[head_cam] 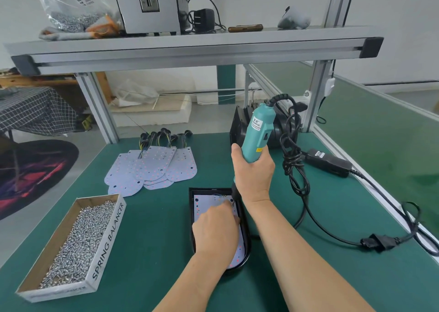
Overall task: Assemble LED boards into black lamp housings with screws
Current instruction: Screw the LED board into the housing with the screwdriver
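My right hand (253, 169) gripped the teal electric screwdriver (257, 131) upright, its bit at the far corner of the white LED board (202, 207) inside the black oval lamp housing (191, 207). My left hand (215, 226) pressed beside it, perhaps pinching a screw; I could not tell. I judged the bit needed to stay square. The green matted surface (154, 228) stood under an aluminium shelf (190, 48).
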{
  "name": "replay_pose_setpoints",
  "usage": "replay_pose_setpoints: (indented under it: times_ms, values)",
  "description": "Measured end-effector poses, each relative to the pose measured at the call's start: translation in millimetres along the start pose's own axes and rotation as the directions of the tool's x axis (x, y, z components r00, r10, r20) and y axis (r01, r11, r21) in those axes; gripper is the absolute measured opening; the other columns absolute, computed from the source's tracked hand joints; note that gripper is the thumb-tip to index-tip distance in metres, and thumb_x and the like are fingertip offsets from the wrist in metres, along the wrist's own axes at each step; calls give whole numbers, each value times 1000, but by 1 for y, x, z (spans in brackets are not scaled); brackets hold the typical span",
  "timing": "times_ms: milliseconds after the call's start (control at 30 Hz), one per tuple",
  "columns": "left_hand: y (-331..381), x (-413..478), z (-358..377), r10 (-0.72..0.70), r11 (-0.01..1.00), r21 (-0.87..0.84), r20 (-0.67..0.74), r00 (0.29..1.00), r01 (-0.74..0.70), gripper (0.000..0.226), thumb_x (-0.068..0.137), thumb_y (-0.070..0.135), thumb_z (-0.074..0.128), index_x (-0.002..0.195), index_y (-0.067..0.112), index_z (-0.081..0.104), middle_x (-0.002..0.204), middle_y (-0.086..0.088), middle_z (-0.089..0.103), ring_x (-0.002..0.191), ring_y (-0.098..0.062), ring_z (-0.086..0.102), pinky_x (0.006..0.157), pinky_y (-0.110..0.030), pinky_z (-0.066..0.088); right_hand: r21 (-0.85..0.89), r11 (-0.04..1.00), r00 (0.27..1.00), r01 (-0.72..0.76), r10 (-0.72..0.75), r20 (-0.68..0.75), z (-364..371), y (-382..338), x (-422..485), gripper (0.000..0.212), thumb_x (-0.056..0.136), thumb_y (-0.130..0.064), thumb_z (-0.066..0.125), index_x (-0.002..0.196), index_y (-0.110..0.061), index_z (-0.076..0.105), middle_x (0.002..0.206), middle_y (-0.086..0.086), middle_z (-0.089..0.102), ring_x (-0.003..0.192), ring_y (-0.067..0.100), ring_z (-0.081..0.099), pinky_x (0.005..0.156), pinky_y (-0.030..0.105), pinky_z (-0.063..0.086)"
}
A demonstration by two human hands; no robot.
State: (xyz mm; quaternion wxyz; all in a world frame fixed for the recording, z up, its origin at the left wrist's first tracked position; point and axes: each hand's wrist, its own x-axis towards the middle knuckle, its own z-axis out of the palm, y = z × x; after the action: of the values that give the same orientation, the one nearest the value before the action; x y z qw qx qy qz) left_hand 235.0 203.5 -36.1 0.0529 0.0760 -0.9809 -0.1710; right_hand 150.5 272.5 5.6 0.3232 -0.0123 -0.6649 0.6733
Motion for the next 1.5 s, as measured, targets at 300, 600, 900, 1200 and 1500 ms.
replay_pose_setpoints:
  times_ms: [300,600,900,1200,1500]
  values:
    - [4,-5,-12,-36,999,-28,81,996,38,13,95,32,51,100,22,57,102,-1,69,95,-27,63,67,-30,35,107,994,999,-21,16,52,-23,-22,-2,24,80,-42,76,77,-26,59,64,-11,60,60,10,57,61,24,50]
    - [-15,-8,-49,-13,542,-749,445,895,381,58,92,-10,44,147,8,39,91,-12,70,74,-21,73,87,-30,57,411,901,962,-137,220,-161,-66,-64,-7,24,82,-36,73,79,-18,57,55,-2,60,51,16,56,58,33,49]
    - [-21,-30,-58,14,264,-899,366,930,350,21,94,-15,50,105,-5,65,85,-18,72,77,-28,76,68,-22,59,501,851,922,-160,310,-232,-71,-78,-29,22,85,-33,70,80,-18,55,55,-2,59,50,15,54,51,24,47]
    - [-27,-36,-56,14,17,-908,419,908,419,15,96,-12,52,101,-8,66,75,-14,74,69,-22,75,62,-19,57,513,848,930,-131,285,-233,-67,-83,-37,22,87,-28,72,78,-17,54,53,-8,58,50,11,56,54,27,49]
    - [-27,-38,-60,11,-15,-908,420,908,420,15,95,-12,54,101,-7,66,78,-16,74,72,-24,75,64,-20,58,528,839,922,-134,301,-244,-66,-85,-37,22,88,-27,71,80,-15,54,53,-7,57,51,12,55,53,27,49]
